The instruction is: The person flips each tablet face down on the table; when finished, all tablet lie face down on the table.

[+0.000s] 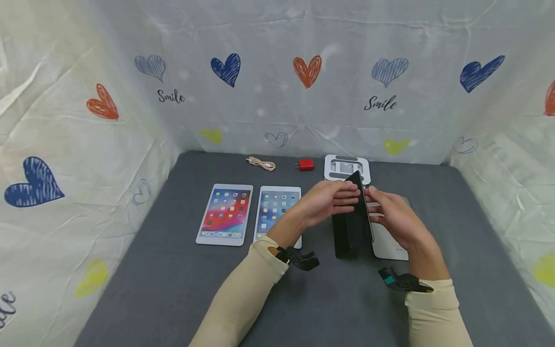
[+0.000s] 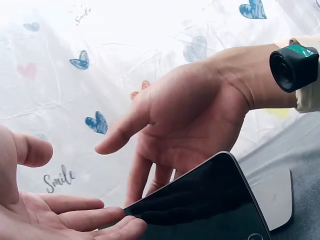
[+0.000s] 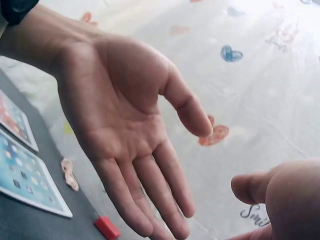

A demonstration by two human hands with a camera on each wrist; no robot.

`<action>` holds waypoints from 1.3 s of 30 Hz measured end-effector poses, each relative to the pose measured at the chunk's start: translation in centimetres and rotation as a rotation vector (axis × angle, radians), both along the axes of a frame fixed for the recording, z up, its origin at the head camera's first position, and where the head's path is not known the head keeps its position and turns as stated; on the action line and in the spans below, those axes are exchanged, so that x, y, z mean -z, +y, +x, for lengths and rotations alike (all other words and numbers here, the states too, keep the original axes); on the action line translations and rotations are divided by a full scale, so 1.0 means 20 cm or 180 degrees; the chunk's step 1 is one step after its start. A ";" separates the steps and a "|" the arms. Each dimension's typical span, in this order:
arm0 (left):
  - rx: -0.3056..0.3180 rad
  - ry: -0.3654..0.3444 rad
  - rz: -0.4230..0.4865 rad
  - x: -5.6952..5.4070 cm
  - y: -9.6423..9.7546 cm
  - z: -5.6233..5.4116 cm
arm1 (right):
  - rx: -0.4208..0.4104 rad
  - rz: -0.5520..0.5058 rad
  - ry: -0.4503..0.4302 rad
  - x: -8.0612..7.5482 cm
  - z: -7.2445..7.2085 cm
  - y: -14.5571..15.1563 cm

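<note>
1. Two pale sleeves [image 1: 243, 294] rise from the bottom edge, cut off there; a black wrist strap [image 1: 299, 259] sits at each cuff.
2. The left hand [image 1: 329, 200] lies wide, straight fingers against a dark tablet's screen; the right hand [image 1: 396, 217] is wide too, fingers against the back, their tips partly hidden.
3. That dark tablet [image 2: 200, 210] stands tilted on edge between both hands, right of the middle of the grey table [image 1: 173, 289]; glossy black face, thin pale rim, rounded corner, a round button cropped in the left wrist view; a black piece [image 1: 341, 236] beside it is hard to make out.
4. A silver tablet [image 1: 390, 246] lies partly beneath the right hand; leftward lie two lit white tablets [image 1: 224, 214], one partly covered by the left arm.
5. Beyond: a pale cable [image 1: 261, 164], a red plug [image 1: 306, 165], a white stand [image 1: 344, 163], its near edge partly hidden.
6. A heart-printed sheet [image 1: 260, 29] hangs behind, cropped above.
</note>
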State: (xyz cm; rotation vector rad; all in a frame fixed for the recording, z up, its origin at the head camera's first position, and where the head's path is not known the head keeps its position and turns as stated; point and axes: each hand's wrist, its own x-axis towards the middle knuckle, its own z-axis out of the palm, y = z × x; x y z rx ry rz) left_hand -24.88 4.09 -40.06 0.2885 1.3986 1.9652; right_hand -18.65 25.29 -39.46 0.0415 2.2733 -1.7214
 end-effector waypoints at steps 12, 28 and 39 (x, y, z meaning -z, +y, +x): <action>-0.0084 0.0228 -0.0075 -0.02 -0.24 0.02 | -0.0309 -0.0312 0.0147 -0.02 -0.04 -0.16; -0.0379 -0.0139 -0.0073 0.04 -0.58 0.03 | -0.0493 -0.0332 -0.0205 0.20 -0.12 -0.16; -0.0340 -0.0387 -0.0341 0.14 -0.65 -0.01 | -0.0697 -0.0136 -0.0397 0.29 -0.07 -0.10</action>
